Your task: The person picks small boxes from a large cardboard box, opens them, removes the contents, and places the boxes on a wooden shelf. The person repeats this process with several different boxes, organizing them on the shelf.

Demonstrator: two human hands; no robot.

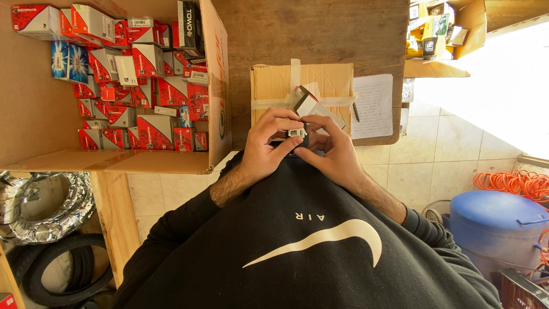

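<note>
**Two hands close on a small part at a workshop counter**

A person in a black sweatshirt holds a small pale part [297, 133] close to the chest, just below the near edge of a taped cardboard box [274, 86] on the wooden counter [320, 34]. The left hand [269, 150] curls around the part from nine o'clock, fingertips pinching its side; the right hand [334, 151] meets it from three o'clock, thumb and forefinger pressing on the same piece. At twelve o'clock from the fingers, a small opened white carton [311, 106] lies tilted on the taped box. A handwritten sheet [373, 106] and a pen [355, 111] rest at two o'clock. At ten o'clock, a large open carton [220, 86] holds many small red and white boxes [148, 60]. A blue drum [494, 220] stands at four o'clock, with coiled orange hose [517, 182] beyond it, and foil ducting [40, 206] at eight o'clock.

The part looks light, rigid and easy to drop; it is too small to make out in detail. A fingertip pinch on opposite sides seems the safest hold.
</note>
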